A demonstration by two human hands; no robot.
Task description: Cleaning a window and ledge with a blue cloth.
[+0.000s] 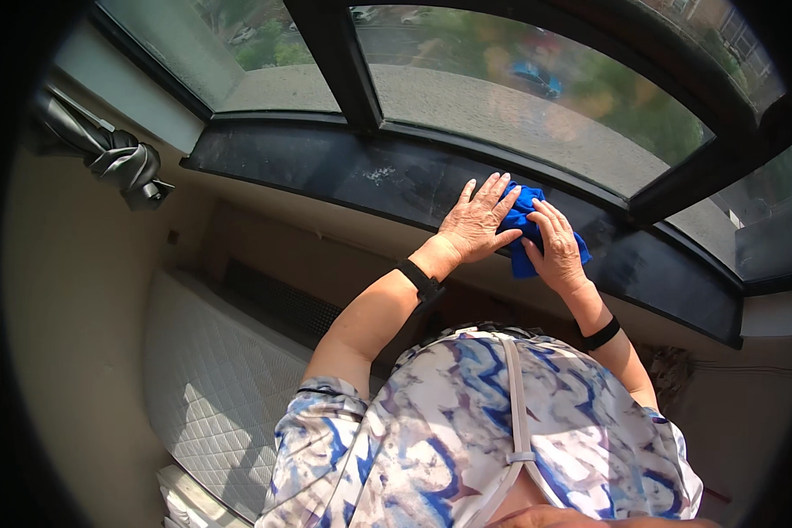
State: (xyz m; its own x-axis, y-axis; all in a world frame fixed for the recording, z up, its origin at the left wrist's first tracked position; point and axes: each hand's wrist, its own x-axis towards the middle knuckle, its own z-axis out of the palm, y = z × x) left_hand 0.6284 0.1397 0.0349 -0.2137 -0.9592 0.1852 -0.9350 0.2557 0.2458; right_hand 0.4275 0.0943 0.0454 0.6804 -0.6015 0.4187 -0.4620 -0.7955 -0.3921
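A crumpled bright blue cloth lies on the dark windowsill, bunched up and hanging a little over its front edge. My right hand is on the cloth, its fingers bent round the folds. Just to the left, my left hand rests on the sill with its fingers stretched out. Its thumb and fingertips reach the cloth's left side. Whitish smudges mark the sill further left.
Behind the sill stands a dark-framed window, with blurred greenery outside. A knotted grey curtain hangs at the left. Below it a quilted mattress leans near a dark mesh panel.
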